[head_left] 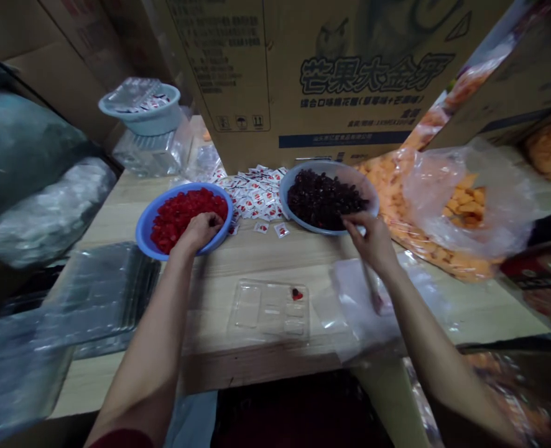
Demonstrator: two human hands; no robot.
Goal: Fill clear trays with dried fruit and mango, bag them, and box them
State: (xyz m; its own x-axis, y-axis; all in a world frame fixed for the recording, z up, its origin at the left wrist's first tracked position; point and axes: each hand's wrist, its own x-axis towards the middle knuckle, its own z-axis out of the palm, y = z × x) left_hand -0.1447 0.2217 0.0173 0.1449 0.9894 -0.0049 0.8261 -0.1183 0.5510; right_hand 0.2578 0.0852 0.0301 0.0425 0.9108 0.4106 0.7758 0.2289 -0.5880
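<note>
My left hand (201, 229) reaches into the blue bowl (145, 225) of red candies (182, 211), fingers curled down among them. My right hand (371, 235) dips into the near rim of the grey bowl (288, 186) of dark candies (322, 198), fingers pinched together on pieces I cannot make out. Between my arms lies a clear plastic compartment tray (268, 309) on the wooden table (257, 255), with one red and dark piece (296, 294) in a compartment.
Small white-and-red sachets (252, 193) lie scattered behind the bowls. An open bag of orange candies (462, 211) sits at the right. Stacked clear trays (98, 292) are at the left, a pale blue bowl (140, 109) at the back left, and cardboard boxes (341, 74) behind.
</note>
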